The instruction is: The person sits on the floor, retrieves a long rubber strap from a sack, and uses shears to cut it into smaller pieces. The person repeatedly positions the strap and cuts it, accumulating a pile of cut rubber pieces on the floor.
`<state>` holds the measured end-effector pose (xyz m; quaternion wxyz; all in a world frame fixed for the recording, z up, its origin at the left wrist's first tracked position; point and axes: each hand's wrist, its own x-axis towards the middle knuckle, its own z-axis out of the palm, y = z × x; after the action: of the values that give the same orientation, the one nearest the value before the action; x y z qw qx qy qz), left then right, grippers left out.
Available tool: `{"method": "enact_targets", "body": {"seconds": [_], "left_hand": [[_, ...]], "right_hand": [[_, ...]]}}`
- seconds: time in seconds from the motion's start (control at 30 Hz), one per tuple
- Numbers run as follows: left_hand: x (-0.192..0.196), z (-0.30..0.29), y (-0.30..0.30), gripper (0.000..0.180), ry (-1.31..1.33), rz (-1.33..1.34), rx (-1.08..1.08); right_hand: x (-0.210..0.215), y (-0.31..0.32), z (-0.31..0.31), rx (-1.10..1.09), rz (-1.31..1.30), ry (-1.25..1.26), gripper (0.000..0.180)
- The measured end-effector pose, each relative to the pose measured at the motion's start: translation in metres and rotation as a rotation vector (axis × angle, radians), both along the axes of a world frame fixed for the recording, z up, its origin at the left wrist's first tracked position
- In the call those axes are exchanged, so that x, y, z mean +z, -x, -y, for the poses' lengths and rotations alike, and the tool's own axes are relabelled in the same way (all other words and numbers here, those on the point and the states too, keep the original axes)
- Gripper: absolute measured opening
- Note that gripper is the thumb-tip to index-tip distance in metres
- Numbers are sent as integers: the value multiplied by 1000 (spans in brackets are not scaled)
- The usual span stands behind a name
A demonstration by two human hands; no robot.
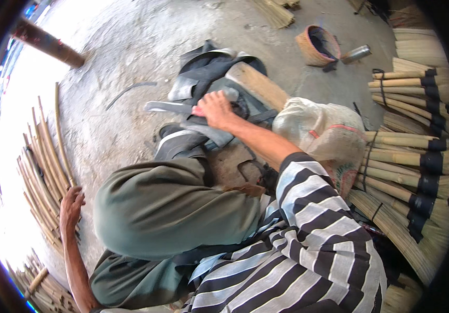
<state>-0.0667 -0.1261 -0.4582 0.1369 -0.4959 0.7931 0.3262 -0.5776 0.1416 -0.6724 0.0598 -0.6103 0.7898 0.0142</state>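
My right hand (216, 108) is closed around the reddish handle of a knife (168, 107), its broad grey blade pointing left. Beneath that hand lie black and grey rubber strips (185, 140), heaped beside a wooden block (258, 86). At the far left, my left hand (71, 206) has its fingers curled at the near end of a long bamboo stick (60, 130). This stick stands a little apart from a row of other bamboo sticks (39, 172) on the ground.
A stuffed woven sack (321, 128) stands to the right of my forearm. Bundled broom-like sticks with black bands (402, 151) line the right side. Farther off are a woven basket (316, 47) and a metal cylinder (356, 54). A brown post (47, 43) rises at upper left.
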Motion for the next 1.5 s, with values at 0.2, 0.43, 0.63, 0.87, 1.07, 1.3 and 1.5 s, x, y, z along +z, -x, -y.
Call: {"method": "enact_targets", "body": {"seconds": [0.2, 0.43, 0.63, 0.87, 1.07, 1.3, 1.5], "left_hand": [[-11, -1, 25, 48, 3, 72, -59], [4, -16, 40, 41, 78, -24, -157], [-11, -14, 12, 39, -111, -18, 70], [-16, -21, -15, 40, -88, -93, 113], [-9, -19, -7, 40, -59, -112, 108], [-4, -18, -1, 41, -38, -134, 120], [-3, -18, -17, 41, -58, -107, 149]], "right_hand": [[0, -17, -4, -104, 87, -71, 39], [48, -30, -58, -385, 782, -166, 48], [110, -24, -222, -568, 982, 170, 38], [85, 14, -425, -1358, 709, 516, 38], [58, 37, -478, -1635, 984, 444, 34], [109, 63, -468, -1612, 1081, 174, 31], [154, 59, -418, -958, -68, -52, 32]]}}
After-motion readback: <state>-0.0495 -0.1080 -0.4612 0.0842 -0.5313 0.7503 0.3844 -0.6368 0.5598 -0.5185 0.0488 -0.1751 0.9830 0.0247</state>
